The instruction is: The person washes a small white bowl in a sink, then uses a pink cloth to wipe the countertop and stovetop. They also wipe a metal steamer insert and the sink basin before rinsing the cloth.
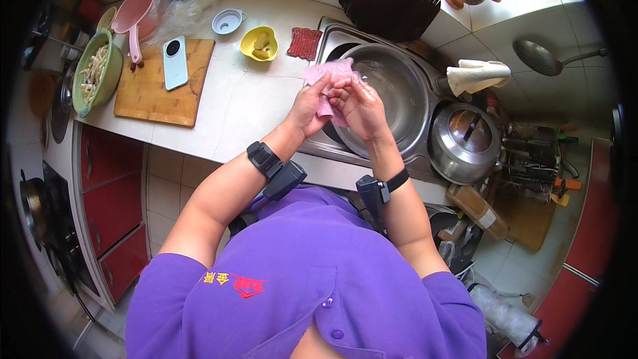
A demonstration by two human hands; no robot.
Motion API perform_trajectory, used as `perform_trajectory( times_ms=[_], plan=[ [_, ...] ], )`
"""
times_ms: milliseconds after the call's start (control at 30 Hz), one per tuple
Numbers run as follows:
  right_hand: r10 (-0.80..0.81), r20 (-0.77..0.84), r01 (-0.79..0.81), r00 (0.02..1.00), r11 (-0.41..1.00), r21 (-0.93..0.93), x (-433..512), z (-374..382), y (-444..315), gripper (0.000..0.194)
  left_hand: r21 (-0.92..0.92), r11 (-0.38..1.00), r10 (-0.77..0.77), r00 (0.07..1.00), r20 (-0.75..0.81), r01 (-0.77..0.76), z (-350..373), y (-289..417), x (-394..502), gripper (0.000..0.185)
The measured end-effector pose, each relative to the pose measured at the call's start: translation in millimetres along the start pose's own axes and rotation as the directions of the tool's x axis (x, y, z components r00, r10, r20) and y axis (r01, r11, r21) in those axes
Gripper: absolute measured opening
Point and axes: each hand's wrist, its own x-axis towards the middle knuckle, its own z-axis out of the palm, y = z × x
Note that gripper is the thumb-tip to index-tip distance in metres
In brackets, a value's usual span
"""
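Note:
A pink cloth [329, 71] is bunched between my two hands, over the near-left rim of a large metal basin [398, 104]. My left hand [310, 107] grips it with the thumb on top, and part of the cloth hangs below the fingers. Against its other side, my right hand [360, 107] has its palm turned up and its fingers curled onto the cloth. The fingers look wet. Water appears to lie in the basin, which sits in a stainless steel sink [326, 35]. A dark red cloth or scrubbing pad [304, 43] lies on the counter left of the sink.
Left on the counter are a yellow bowl [266, 35] with ginger-like pieces, a wooden cutting board [154, 104] bearing a phone [175, 62], and a green basin [112, 72] of pale cut food. A lidded pot [466, 154] stands right of the basin. A skimmer [541, 57] hangs on the wall.

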Motion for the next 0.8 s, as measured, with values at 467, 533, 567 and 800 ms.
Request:
perform_trajectory(
  times_ms=[467,533,567,800],
  plan=[
    [-0.168,-0.218,0.112,0.961,0.962,-0.249,2,-85,-12,0.033,0.146,0.989,-0.013,0.996,-0.093,0.027,-22,-41,19,0.022],
    [-0.441,0.046,0.282,0.897,0.488,-0.826,-3,-79,-12,0.040,0.242,0.967,-0.046,0.990,-0.136,0.078,-21,-39,18,0.027],
    [-0.490,0.291,0.416,0.822,0.167,-0.894,-6,-74,-9,0.044,0.252,0.962,-0.073,0.988,-0.135,0.105,-19,-39,17,0.028],
    [-0.244,-0.141,0.212,0.960,0.955,-0.206,9,-73,21,0.020,0.586,0.798,-0.256,0.960,0.112,0.144,13,-16,-3,0.075]
  ],
)
